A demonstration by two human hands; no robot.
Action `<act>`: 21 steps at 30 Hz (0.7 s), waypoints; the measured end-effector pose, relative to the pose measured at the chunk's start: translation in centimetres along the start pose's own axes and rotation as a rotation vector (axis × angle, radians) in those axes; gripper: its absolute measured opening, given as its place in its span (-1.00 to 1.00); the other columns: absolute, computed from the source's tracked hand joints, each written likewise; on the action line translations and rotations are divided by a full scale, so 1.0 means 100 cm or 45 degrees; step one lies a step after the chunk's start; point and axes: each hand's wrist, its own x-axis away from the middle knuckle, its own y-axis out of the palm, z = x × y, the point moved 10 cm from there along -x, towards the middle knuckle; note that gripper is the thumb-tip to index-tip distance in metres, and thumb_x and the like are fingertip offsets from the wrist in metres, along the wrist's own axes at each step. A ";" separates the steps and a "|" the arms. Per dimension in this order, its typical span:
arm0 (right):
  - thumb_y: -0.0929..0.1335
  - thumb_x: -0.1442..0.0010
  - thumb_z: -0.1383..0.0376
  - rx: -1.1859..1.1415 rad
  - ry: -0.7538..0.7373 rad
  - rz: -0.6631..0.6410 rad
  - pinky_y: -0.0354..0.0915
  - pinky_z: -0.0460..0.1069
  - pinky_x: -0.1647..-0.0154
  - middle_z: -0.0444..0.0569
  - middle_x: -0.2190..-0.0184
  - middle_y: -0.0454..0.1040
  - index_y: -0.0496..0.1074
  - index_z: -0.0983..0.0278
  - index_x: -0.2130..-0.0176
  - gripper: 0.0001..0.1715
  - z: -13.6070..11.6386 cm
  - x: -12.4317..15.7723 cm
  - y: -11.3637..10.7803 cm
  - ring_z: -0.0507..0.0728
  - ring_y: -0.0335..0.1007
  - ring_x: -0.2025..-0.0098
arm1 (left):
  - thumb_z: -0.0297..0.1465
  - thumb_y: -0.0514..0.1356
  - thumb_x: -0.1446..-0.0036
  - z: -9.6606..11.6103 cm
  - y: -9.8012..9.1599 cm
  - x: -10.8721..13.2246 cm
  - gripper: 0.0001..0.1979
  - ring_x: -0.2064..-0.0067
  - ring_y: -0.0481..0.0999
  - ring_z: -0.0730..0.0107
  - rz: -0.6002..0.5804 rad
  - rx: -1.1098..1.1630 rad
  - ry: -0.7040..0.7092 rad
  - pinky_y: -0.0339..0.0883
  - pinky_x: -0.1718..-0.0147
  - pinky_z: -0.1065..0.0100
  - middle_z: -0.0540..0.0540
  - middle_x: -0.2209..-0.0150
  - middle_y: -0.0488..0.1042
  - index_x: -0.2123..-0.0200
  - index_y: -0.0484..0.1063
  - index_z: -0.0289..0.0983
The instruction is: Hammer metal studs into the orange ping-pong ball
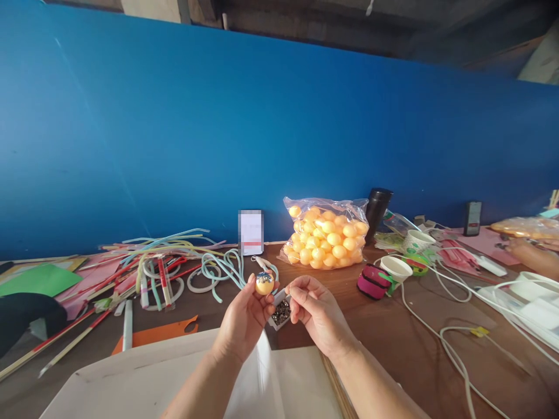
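Observation:
My left hand point(245, 317) is closed around a small orange ball point(264, 284) with a dark patch on top, held up at the fingertips. My right hand point(315, 311) is curled beside it, fingers pinched together; what they hold is too small to make out. Just under both hands sits a small box of tiny dark metal parts point(281, 313). A clear plastic bag full of orange balls point(326, 237) stands behind on the wooden table point(406, 349).
Coloured tubes and sticks point(170, 262) lie in a heap at left, with green and orange paper. White boards point(174, 372) lie at the near edge. Paper cups point(395, 267), a pink case point(374, 281), a black flask point(378, 210) and white cables point(454, 337) crowd the right. Another person's arm point(530, 255) rests at far right.

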 end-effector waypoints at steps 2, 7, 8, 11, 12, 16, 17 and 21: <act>0.49 -0.09 0.24 -0.008 -0.009 -0.009 0.27 -0.19 0.58 -0.21 0.56 0.44 0.45 0.27 0.32 -0.80 0.000 -0.001 0.002 -0.09 0.25 0.62 | -0.30 0.15 -0.18 -0.002 0.002 0.001 -0.74 0.44 0.43 0.49 -0.025 0.003 -0.021 0.41 0.47 0.45 -0.21 0.29 0.54 0.19 0.47 -0.38; 0.49 -0.10 0.23 -0.016 -0.024 0.003 0.28 -0.20 0.56 -0.19 0.55 0.43 0.45 0.29 0.34 -0.79 0.002 -0.002 0.000 -0.09 0.28 0.59 | -0.32 0.12 -0.21 -0.004 0.007 0.002 -0.74 0.43 0.45 0.48 -0.048 0.005 -0.052 0.41 0.47 0.46 -0.23 0.30 0.54 0.18 0.46 -0.41; 0.48 -0.11 0.22 -0.015 -0.026 0.008 0.29 -0.20 0.56 -0.19 0.56 0.42 0.45 0.30 0.35 -0.79 0.002 -0.002 0.000 -0.09 0.28 0.59 | -0.33 0.11 -0.22 -0.004 0.007 0.002 -0.74 0.43 0.45 0.47 -0.049 0.010 -0.054 0.41 0.47 0.46 -0.23 0.30 0.54 0.18 0.46 -0.41; 0.47 -0.13 0.21 -0.004 -0.032 0.027 0.29 -0.21 0.56 -0.18 0.57 0.41 0.45 0.32 0.39 -0.77 0.003 -0.001 -0.002 -0.09 0.29 0.58 | -0.34 0.10 -0.23 -0.004 0.009 0.002 -0.73 0.43 0.45 0.47 -0.063 0.022 -0.058 0.41 0.48 0.46 -0.23 0.30 0.54 0.16 0.45 -0.42; 0.47 -0.14 0.20 -0.002 -0.037 0.036 0.29 -0.21 0.57 -0.18 0.57 0.41 0.45 0.33 0.40 -0.75 0.003 -0.001 -0.003 -0.08 0.28 0.59 | -0.34 0.10 -0.23 -0.004 0.009 0.002 -0.73 0.43 0.45 0.47 -0.069 0.026 -0.061 0.41 0.48 0.46 -0.23 0.30 0.54 0.16 0.45 -0.42; 0.47 -0.14 0.18 -0.001 -0.053 0.066 0.30 -0.20 0.58 -0.18 0.59 0.39 0.44 0.33 0.42 -0.72 0.003 -0.002 -0.005 -0.09 0.27 0.60 | -0.35 0.10 -0.22 -0.004 0.011 0.002 -0.74 0.43 0.46 0.47 -0.102 0.059 -0.073 0.41 0.47 0.46 -0.25 0.29 0.54 0.19 0.46 -0.43; 0.47 -0.13 0.18 0.000 -0.051 0.066 0.30 -0.20 0.58 -0.18 0.59 0.40 0.45 0.33 0.42 -0.73 0.003 -0.002 -0.005 -0.09 0.27 0.60 | -0.35 0.10 -0.23 -0.004 0.011 0.002 -0.74 0.42 0.46 0.47 -0.112 0.068 -0.076 0.42 0.47 0.46 -0.26 0.28 0.55 0.19 0.47 -0.43; 0.48 -0.13 0.21 0.002 -0.032 0.045 0.30 -0.20 0.56 -0.17 0.59 0.42 0.47 0.33 0.37 -0.77 0.004 -0.002 -0.003 -0.08 0.30 0.59 | -0.36 0.08 -0.24 -0.005 0.011 0.002 -0.73 0.39 0.50 0.45 -0.146 0.084 -0.083 0.45 0.40 0.44 -0.28 0.24 0.55 0.16 0.46 -0.44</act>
